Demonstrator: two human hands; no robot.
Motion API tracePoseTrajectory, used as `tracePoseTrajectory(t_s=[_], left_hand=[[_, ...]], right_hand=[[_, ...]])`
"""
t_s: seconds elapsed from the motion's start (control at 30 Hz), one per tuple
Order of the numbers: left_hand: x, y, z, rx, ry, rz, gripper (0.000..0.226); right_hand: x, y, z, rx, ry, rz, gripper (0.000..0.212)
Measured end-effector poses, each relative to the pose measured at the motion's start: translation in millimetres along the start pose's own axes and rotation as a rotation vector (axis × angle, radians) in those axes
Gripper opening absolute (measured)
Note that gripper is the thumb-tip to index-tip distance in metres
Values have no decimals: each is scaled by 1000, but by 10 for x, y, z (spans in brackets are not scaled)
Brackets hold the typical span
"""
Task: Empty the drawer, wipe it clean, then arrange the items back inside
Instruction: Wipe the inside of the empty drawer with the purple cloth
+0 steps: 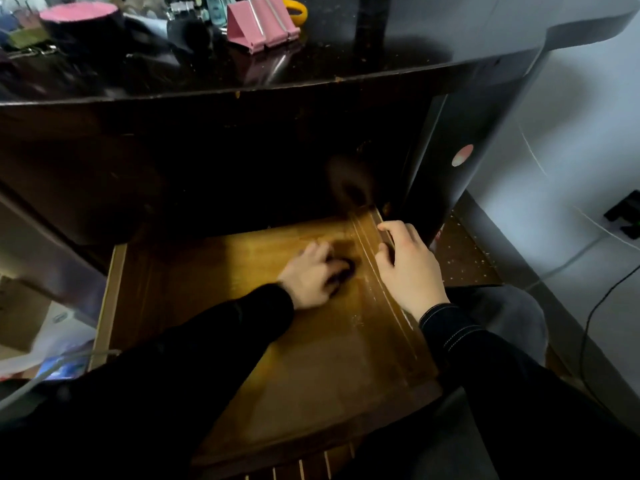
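Hands are both at the open drawer point(180, 271), which sticks out from under the dark bench point(346, 64). Its wooden floor is bare.

The left hand point(313, 277) is inside, close to the right side. Its fingers curl down on a small dark wad point(343, 271). The wad is blurred. It may be a wiping cloth, but that is not sure. The right hand point(410, 268) has its grip closed on the drawer's right wall point(388, 306), with the fingers hooked over the top edge.

The drawer looks hard and stiff, and it probably slides easily. Holding the thin wall seems a good way to keep it in place while rubbing. A soft wad would squash and fold, so pressing it flat should clean more wood.

Things that probably go back inside sit up on the bench. The pink clips point(263, 24) look light and hard, and easy to pinch by their sides. The dark cup with a pink top point(83, 22) could tip or break, so it is best held round its body.
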State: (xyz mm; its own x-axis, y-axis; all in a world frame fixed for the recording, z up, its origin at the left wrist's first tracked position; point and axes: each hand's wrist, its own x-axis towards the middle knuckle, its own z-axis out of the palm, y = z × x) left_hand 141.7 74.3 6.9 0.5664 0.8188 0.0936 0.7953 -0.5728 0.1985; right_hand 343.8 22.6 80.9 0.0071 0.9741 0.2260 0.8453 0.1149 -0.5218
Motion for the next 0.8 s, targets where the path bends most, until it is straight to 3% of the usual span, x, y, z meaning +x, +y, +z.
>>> tracePoseTrajectory(t_s=[0.1,0.17,0.27,0.43,0.5,0.7,0.8], left_hand=[[303,-192,-28,23,4,-322,54],[319,-111,-19,42,-2,-360,57],[71,211,-12,16,-58,-205,58],[-685,711,50,-85,-187,332,52],[-642,658,22,-58,-210,395,50],[209,225,-91,-155,-114,-112,42],[211,357,-9,-105,-90,-202,50]], right_hand=[[12,23,17,9,13,4,31],[14,20,14,7,12,3,31],[8,-1,-4,-7,7,0,32],[-5,-50,-21,-12,8,-4,32],[-8,-48,-22,-13,7,-7,32],[3,-9,-15,-16,8,-5,32],[2,-29,-36,-22,5,-6,32]])
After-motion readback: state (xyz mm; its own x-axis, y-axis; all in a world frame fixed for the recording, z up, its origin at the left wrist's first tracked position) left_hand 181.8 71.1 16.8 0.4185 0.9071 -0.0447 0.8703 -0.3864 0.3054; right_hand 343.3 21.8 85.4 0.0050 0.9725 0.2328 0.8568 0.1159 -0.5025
